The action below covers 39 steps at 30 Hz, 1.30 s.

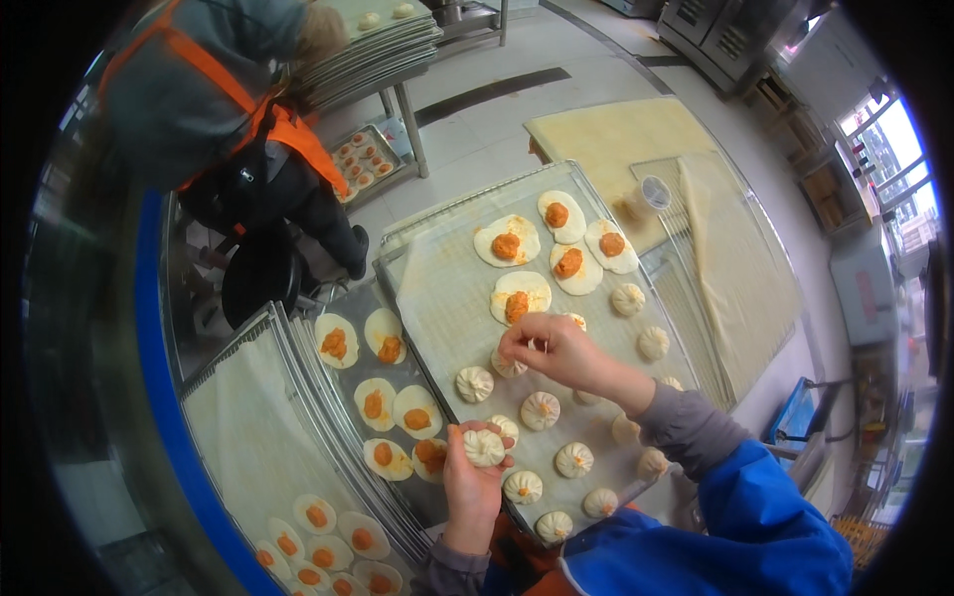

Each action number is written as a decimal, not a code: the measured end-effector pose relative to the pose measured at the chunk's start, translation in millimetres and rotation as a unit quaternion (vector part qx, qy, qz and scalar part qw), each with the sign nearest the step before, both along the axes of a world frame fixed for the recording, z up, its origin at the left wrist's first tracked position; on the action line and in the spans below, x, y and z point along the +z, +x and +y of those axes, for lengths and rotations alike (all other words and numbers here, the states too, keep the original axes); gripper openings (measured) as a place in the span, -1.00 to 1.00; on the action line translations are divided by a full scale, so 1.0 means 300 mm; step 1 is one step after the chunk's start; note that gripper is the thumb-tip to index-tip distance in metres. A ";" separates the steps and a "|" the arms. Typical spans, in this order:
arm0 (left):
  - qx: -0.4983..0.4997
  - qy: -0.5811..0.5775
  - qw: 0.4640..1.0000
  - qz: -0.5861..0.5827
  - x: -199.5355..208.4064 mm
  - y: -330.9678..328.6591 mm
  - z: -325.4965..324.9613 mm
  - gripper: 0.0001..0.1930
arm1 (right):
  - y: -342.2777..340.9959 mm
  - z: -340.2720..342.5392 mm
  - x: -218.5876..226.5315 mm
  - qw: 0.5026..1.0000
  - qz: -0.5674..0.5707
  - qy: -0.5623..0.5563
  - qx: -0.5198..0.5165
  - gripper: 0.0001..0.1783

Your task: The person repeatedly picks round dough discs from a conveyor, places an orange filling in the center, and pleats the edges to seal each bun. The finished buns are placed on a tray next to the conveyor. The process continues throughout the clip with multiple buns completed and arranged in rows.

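My left hand (472,485) cups a pleated, filled bun (484,448) with its top facing up. Farther off, over the mesh-lined tray (427,298), is my right hand (558,350), its fingers curled together. Just below those fingertips sits another pleated bun (508,366); whether they touch it, or hold anything small, is hidden. Several finished buns, such as this one (540,410), stand in rows on the tray's nearer part. At its far end lie flat dough rounds (484,240) topped with orange filling (506,246).
Left of the tray, a dark sheet (374,343) carries more topped rounds. Stacked mesh racks (238,397) hold others. A plastic cup (648,197) stands on the cloth-covered trays (596,129) at right. A person in an orange apron (224,74) works beside a tray stack (368,60) at far left.
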<state>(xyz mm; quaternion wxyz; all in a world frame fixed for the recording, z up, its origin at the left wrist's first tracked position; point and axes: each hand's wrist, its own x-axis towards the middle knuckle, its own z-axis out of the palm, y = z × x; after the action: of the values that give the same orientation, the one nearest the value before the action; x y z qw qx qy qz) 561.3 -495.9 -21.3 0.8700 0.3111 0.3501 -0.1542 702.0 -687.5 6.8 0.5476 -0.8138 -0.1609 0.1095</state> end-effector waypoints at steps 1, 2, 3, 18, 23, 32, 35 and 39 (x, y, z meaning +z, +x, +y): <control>0.004 -0.002 1.000 0.003 -0.004 -0.004 0.001 -0.58 | 0.022 -0.001 -0.001 1.000 0.005 -0.002 -0.029 -0.89; 0.004 0.001 1.000 0.006 -0.007 -0.009 0.004 -0.58 | 0.056 -0.009 -0.003 0.998 0.010 -0.005 -0.060 -0.89; 0.004 0.003 1.000 0.007 -0.010 -0.014 0.007 -0.59 | 0.092 -0.019 -0.006 0.996 0.015 -0.007 -0.090 -0.90; 0.011 -0.015 0.999 0.039 -0.034 -0.063 0.004 -0.58 | 0.127 -0.074 -0.124 0.984 -0.122 -0.128 0.034 -0.80; 0.009 -0.007 0.999 0.033 -0.030 -0.063 -0.006 -0.58 | 0.218 -0.103 -0.116 0.929 -0.220 -0.296 0.023 -0.66; -0.012 -0.008 0.999 0.029 -0.008 -0.051 -0.030 -0.56 | 0.202 -0.148 -0.124 0.899 -0.271 -0.341 0.047 -0.78; -0.019 -0.008 0.999 0.025 0.000 -0.045 -0.036 -0.57 | 0.200 -0.140 -0.162 0.914 -0.272 -0.301 0.026 -0.88; -0.023 0.001 0.999 0.030 0.003 -0.041 -0.047 -0.60 | 0.208 -0.132 -0.198 0.913 -0.222 -0.340 0.032 -0.78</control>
<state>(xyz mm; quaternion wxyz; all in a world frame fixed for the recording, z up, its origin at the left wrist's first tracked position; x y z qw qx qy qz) 549.0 -510.1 -20.5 0.8550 0.3148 0.3691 -0.1834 764.3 -727.1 -52.6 0.1840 -0.9487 -0.2570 -0.0088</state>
